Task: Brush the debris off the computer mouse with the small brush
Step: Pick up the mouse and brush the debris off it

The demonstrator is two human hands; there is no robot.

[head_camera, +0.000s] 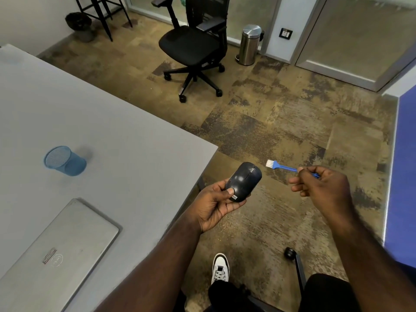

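Note:
A dark computer mouse is held in my left hand just past the corner of the grey table, top side up, thumb on its rear end. My right hand grips the blue handle of a small brush. Its white bristles point left and hover a short way to the right of the mouse's front, not touching it. Both hands are over the floor.
The grey table fills the left, with a blue mesh cup and a shut silver laptop on it. A black office chair and a steel bin stand beyond. A blue panel borders the right.

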